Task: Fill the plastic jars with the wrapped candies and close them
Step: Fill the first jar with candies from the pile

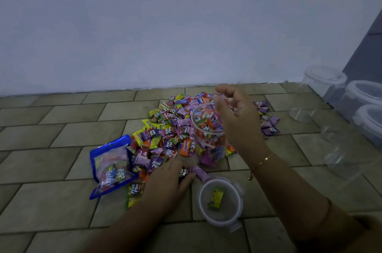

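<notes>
Jar (208, 137) upright, mouth just under right hand (235, 116), fingers curled, contents unclear. Left hand (171, 176) flat on candies (165, 133), nearer lid (221, 201).

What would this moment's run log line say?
left hand: flat on candy pile | right hand: curled over open jar | lid: off, on floor
</notes>
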Demonstrator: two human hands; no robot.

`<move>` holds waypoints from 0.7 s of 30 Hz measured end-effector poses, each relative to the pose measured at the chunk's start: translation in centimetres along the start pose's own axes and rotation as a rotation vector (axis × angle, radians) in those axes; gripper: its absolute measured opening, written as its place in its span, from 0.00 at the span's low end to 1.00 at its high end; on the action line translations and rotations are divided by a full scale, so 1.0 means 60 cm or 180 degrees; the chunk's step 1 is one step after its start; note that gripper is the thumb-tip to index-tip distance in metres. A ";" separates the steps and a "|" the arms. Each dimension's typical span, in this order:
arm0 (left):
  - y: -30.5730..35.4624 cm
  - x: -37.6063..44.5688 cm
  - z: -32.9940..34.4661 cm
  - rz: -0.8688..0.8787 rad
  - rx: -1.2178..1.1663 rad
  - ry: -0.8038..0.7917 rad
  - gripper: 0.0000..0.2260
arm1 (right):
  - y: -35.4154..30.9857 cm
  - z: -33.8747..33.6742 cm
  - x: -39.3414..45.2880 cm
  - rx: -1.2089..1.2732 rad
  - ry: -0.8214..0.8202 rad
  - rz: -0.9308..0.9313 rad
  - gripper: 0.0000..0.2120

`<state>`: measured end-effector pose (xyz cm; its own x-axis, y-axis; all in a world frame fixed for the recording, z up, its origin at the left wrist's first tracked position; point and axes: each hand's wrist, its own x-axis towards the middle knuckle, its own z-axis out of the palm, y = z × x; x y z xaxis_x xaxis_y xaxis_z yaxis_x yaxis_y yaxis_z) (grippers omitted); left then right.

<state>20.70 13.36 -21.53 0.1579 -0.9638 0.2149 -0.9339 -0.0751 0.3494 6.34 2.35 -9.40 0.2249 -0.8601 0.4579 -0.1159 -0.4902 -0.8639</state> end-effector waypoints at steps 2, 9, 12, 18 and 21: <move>0.008 0.001 -0.008 -0.0144 -0.0242 0.0109 0.13 | 0.012 -0.007 -0.009 -0.0119 -0.0303 0.0159 0.23; 0.031 0.030 -0.033 -0.1049 -0.1666 0.0722 0.14 | 0.045 -0.016 -0.029 0.0045 -0.1056 0.0492 0.50; 0.050 0.065 -0.066 -0.1339 -0.2611 0.1446 0.09 | 0.052 -0.019 -0.030 -0.0006 -0.1085 0.0435 0.52; 0.118 0.145 -0.157 -0.1306 -0.4491 0.2329 0.11 | 0.061 -0.011 -0.040 0.0148 -0.0969 0.0337 0.45; 0.156 0.176 -0.180 -0.1190 -0.5077 0.2177 0.10 | 0.063 -0.008 -0.041 0.0207 -0.0919 0.0301 0.41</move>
<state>17.07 5.23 -6.14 0.7508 -0.6552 0.0840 0.3030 0.4546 0.8376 4.90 2.52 -13.71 0.4826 -0.8213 0.3043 -0.0894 -0.3918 -0.9157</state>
